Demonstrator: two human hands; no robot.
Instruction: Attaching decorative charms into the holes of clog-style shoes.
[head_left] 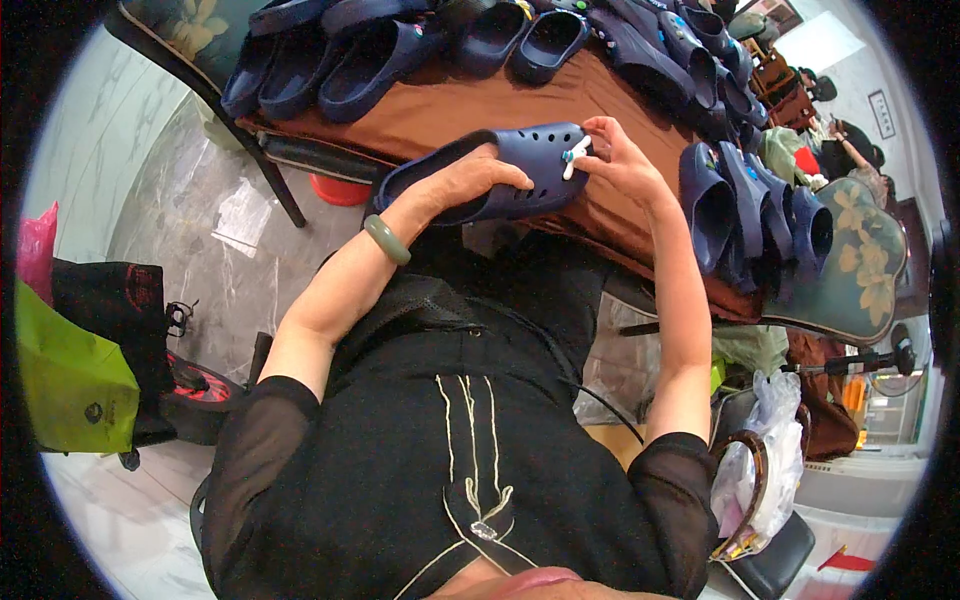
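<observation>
A navy clog with holes across its upper [535, 148] lies sideways over my lap at the near edge of the brown-covered table. My left hand [470, 177] grips it, the palm inside the foot opening and the thumb on the upper. At the toe end, my right hand [622, 160] pinches a small white charm with a blue spot [576, 158] against the upper, its index finger over the toe. Whether the charm's stud sits in a hole is hidden. A green bangle [387, 240] circles my left wrist.
Several navy clogs [375, 70] are lined up on the brown cloth [440, 130] at the far side. More stand at the right [708, 205], by a flowered chair [850, 270]. Plastic bags [765, 450] hang at lower right; a green bag [80, 380] stands left.
</observation>
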